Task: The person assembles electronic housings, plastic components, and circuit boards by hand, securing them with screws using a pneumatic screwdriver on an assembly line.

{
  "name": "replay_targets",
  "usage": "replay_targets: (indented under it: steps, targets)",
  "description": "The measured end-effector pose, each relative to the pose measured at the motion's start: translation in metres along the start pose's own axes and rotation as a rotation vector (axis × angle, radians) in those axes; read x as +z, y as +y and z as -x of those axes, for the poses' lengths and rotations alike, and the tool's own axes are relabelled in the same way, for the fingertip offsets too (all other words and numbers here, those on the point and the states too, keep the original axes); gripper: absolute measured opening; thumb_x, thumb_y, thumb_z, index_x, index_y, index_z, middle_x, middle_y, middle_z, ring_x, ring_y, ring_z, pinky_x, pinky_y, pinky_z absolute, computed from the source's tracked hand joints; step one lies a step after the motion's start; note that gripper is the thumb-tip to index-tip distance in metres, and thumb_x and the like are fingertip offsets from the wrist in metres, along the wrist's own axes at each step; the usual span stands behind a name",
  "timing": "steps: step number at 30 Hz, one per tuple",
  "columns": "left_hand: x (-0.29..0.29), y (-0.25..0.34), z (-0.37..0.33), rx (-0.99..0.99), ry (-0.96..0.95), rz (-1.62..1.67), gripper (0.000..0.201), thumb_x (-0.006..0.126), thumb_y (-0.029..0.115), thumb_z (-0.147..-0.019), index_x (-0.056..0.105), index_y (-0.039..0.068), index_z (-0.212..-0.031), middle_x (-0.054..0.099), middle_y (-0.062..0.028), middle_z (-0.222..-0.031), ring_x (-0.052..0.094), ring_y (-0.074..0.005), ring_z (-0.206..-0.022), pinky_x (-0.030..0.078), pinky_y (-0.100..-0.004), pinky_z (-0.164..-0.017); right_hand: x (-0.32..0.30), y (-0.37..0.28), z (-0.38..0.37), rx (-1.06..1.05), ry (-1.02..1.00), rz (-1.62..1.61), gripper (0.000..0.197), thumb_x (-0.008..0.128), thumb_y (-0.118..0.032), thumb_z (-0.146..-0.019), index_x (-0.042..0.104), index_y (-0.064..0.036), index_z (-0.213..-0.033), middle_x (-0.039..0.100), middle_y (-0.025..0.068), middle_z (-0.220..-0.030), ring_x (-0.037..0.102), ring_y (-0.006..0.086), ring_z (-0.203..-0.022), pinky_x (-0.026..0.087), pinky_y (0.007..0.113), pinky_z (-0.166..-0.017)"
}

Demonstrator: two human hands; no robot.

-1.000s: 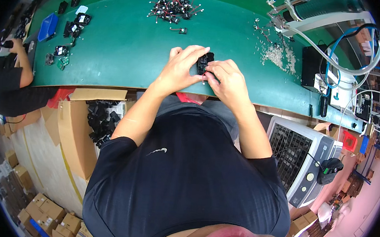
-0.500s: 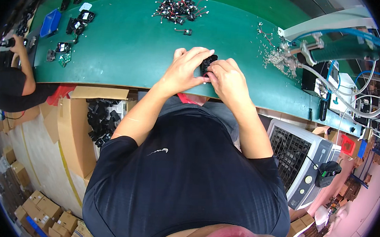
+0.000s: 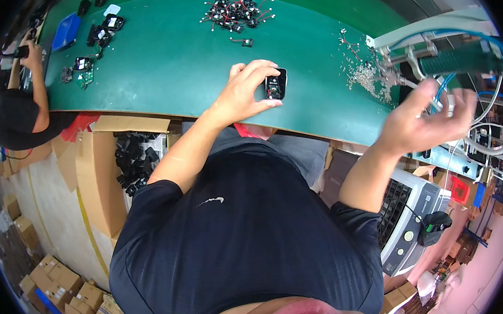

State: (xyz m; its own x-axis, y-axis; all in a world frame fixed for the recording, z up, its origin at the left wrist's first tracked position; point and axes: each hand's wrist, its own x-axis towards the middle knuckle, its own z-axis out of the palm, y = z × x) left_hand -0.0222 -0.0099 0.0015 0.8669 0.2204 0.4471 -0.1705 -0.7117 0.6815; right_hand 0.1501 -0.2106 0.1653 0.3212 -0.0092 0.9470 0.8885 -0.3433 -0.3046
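Observation:
My left hand (image 3: 245, 92) is closed on the left side of a small black plastic housing (image 3: 276, 84), its open face up at the green table's near side. Inside the housing, small parts and a bit of reddish wire show. Off to the right, my right hand (image 3: 426, 119) is raised with its fingers apart, slightly smeared by motion. It is beside the metal fittings (image 3: 393, 68) and hoses of a tool rig; I make out nothing held in it. Beyond the housing lies a single small wired black part (image 3: 247, 42), in front of a pile of similar wired parts (image 3: 236, 14).
Loose small screws (image 3: 366, 77) are scattered at the right of the green table (image 3: 171, 52). Black housings (image 3: 104, 34) and a blue tray (image 3: 67, 31) stand at left. A carton of black parts (image 3: 101, 175) and an air cooler (image 3: 413, 226) flank me. Another person (image 3: 15, 111) works at far left.
My right hand has let go of the housing and swung right toward the tool rig. My left hand keeps its hold, and the housing's open face now shows.

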Motion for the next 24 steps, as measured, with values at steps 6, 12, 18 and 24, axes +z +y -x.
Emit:
replay_targets:
  steps: [6, 12, 18, 24]
  targets:
    - [-0.001, -0.001, 0.006, -0.025, -0.023, -0.088, 0.051, 0.090, 0.027, -0.074, 0.062, 0.010, -0.114, 0.060, -0.0110, -0.138, 0.057, -0.0288, -0.127, 0.038, -0.0423, -0.102, 0.056, 0.032, -0.078, 0.636, -0.282, -0.550, 0.097, 0.033, -0.084, -0.096, 0.052, 0.0032, -0.133, 0.065, 0.0141, -0.093, 0.065, 0.0272, -0.082, 0.054, 0.038, -0.079]
    - [0.000, -0.001, 0.009, -0.036, -0.034, -0.119, 0.046, 0.087, 0.032, -0.078, 0.063, 0.010, -0.110, 0.058, -0.0122, -0.137, 0.057, -0.0302, -0.121, 0.037, -0.0437, -0.102, 0.081, -0.072, -0.045, 0.757, 0.059, -0.987, 0.060, 0.040, -0.060, -0.109, 0.059, -0.0044, -0.121, 0.066, 0.0070, -0.083, 0.061, 0.0168, -0.073, 0.052, 0.032, -0.069]
    - [0.001, 0.007, 0.004, 0.002, -0.106, -0.190, 0.044, 0.085, 0.035, -0.080, 0.062, 0.008, -0.107, 0.055, -0.0120, -0.138, 0.054, -0.0296, -0.123, 0.036, -0.0442, -0.099, 0.047, -0.032, 0.018, 0.736, -0.335, -1.134, 0.094, 0.027, -0.087, -0.093, 0.045, -0.0039, -0.133, 0.061, 0.0163, -0.111, 0.062, 0.0260, -0.074, 0.054, 0.038, -0.064]
    - [-0.001, 0.005, 0.004, -0.005, -0.094, -0.194, 0.043, 0.084, 0.035, -0.080, 0.063, 0.007, -0.106, 0.055, -0.0112, -0.136, 0.053, -0.0292, -0.123, 0.035, -0.0439, -0.099, 0.057, -0.050, 0.047, 0.887, -0.322, -1.106, 0.119, 0.020, -0.100, -0.081, 0.055, 0.0041, -0.127, 0.058, 0.0103, -0.075, 0.056, 0.0212, -0.062, 0.050, 0.033, -0.060]
